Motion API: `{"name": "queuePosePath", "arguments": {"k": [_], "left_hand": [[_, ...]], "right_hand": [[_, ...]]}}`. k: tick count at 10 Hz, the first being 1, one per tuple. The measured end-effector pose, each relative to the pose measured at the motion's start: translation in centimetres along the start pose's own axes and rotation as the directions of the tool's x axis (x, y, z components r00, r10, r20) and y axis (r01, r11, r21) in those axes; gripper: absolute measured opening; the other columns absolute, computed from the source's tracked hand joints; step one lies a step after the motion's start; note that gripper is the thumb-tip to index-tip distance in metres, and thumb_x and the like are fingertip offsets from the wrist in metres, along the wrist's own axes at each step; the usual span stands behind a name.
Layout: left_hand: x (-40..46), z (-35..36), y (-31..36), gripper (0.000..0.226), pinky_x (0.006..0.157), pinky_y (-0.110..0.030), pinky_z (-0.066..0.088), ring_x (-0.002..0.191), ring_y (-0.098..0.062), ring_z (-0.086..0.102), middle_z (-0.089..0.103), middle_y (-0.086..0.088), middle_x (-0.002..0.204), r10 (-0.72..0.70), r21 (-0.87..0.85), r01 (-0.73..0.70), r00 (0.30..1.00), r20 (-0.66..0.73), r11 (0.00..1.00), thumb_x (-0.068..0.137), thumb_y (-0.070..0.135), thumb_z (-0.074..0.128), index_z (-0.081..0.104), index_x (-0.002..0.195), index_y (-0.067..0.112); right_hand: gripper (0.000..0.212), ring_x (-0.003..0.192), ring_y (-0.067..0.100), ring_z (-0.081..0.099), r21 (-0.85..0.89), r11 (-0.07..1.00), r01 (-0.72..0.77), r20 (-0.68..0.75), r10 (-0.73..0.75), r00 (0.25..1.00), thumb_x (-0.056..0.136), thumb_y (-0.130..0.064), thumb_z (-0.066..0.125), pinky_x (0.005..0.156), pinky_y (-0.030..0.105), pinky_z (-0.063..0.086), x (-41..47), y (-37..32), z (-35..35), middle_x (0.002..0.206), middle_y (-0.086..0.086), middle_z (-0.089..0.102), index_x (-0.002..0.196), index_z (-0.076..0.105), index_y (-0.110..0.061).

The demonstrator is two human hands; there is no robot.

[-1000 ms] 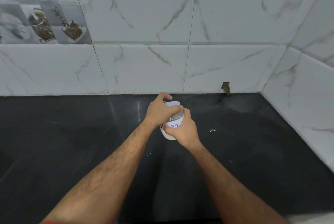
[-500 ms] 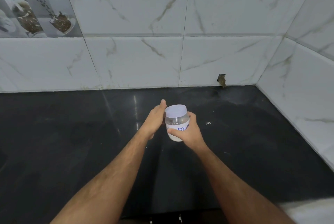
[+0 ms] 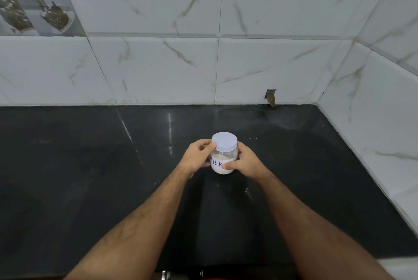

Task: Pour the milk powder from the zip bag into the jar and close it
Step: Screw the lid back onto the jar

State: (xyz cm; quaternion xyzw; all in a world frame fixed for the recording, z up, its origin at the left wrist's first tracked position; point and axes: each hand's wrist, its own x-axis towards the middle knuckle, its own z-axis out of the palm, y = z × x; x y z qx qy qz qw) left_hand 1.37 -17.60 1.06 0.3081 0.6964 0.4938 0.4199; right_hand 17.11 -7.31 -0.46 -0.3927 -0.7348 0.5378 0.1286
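Between the two forearms, the left hand (image 3: 199,159) curls round the jar (image 3: 224,162), thumb tip at the white lid (image 3: 224,141). Opposite, the right hand (image 3: 246,163) grips its labelled side. White powder shows inside. Whether the jar touches the black counter (image 3: 90,178) or sits just above it is unclear.

jar (image 3: 224,162): clear plastic, paper label | lid (image 3: 224,141): smooth matt white plastic | counter (image 3: 90,166): glossy black stone | wall (image 3: 158,64): glossy marble-look tile

right hand (image 3: 245,162) hides part of jar (image 3: 222,162) label.
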Motion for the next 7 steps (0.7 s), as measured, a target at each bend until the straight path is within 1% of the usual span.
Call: {"name": "queuePosePath", "arguments": {"k": [1, 2, 3, 5, 6, 7], "left_hand": [[1.0, 0.9, 0.3, 0.033, 0.087, -0.038, 0.059, 0.105, -0.017, 0.069, 0.070, 0.000, 0.115, -0.004, 0.018, 0.005, 0.999, -0.032, 1.000, 0.097, 0.035, 0.061, 0.062, 0.126, 0.020], [2.0, 1.6, 0.2, 0.034, 0.090, -0.041, 0.058, 0.107, -0.018, 0.068, 0.071, -0.001, 0.115, -0.012, 0.017, 0.014, 0.997, -0.071, 1.000, 0.094, 0.035, 0.065, 0.063, 0.125, 0.020], [2.4, 2.1, 0.0, 0.035, 0.089, -0.041, 0.059, 0.109, -0.018, 0.067, 0.071, 0.000, 0.116, -0.017, 0.033, 0.020, 0.995, -0.101, 0.999, 0.093, 0.035, 0.066, 0.063, 0.125, 0.020], [2.1, 2.6, -0.2, 0.039, 0.090, -0.041, 0.057, 0.113, -0.017, 0.064, 0.069, -0.001, 0.122, -0.009, 0.049, 0.015, 0.993, -0.118, 0.999, 0.095, 0.034, 0.065, 0.061, 0.131, 0.020], [2.2, 2.4, -0.4, 0.047, 0.088, -0.039, 0.057, 0.117, -0.017, 0.061, 0.065, -0.002, 0.129, -0.015, 0.073, 0.023, 0.994, -0.111, 0.997, 0.094, 0.037, 0.065, 0.056, 0.137, 0.020], [1.9, 2.1, -0.2, 0.056, 0.097, -0.040, 0.054, 0.124, -0.019, 0.056, 0.059, -0.006, 0.138, 0.008, 0.141, 0.012, 0.990, -0.138, 0.990, 0.093, 0.037, 0.066, 0.051, 0.143, 0.017]], "right_hand": [[0.085, 0.118, 0.021, 0.062, -0.070, 0.997, -0.030, -0.030, 0.028, 0.999, 0.058, -0.011, 0.085, 0.104, 0.045, 0.051, 0.9, -0.6, -1.3, 0.128, -0.001, 0.065, 0.136, 0.052, -0.018], [0.082, 0.119, 0.021, 0.058, -0.113, 0.993, -0.026, -0.030, 0.023, 0.999, 0.067, 0.001, 0.082, 0.100, 0.036, 0.050, 1.8, -0.7, -2.0, 0.130, 0.002, 0.061, 0.140, 0.048, -0.014], [0.081, 0.118, 0.020, 0.058, -0.126, 0.992, -0.020, -0.035, 0.015, 0.999, 0.068, 0.004, 0.081, 0.096, 0.030, 0.048, 2.5, -0.3, -2.1, 0.132, 0.003, 0.062, 0.140, 0.048, -0.013], [0.082, 0.118, 0.016, 0.055, -0.131, 0.991, -0.001, -0.026, -0.002, 1.000, 0.071, 0.008, 0.079, 0.097, 0.026, 0.044, 2.8, 0.3, -2.4, 0.134, 0.003, 0.060, 0.144, 0.048, -0.012], [0.084, 0.126, 0.018, 0.054, -0.145, 0.989, 0.001, -0.011, -0.003, 1.000, 0.072, 0.006, 0.078, 0.103, 0.029, 0.045, 2.9, 0.7, -2.6, 0.136, 0.000, 0.059, 0.147, 0.045, -0.014], [0.088, 0.138, 0.024, 0.049, -0.151, 0.988, 0.032, 0.004, -0.031, 1.000, 0.072, -0.003, 0.077, 0.113, 0.041, 0.043, 2.8, 0.4, -3.1, 0.147, 0.003, 0.054, 0.151, 0.040, -0.015]]}}
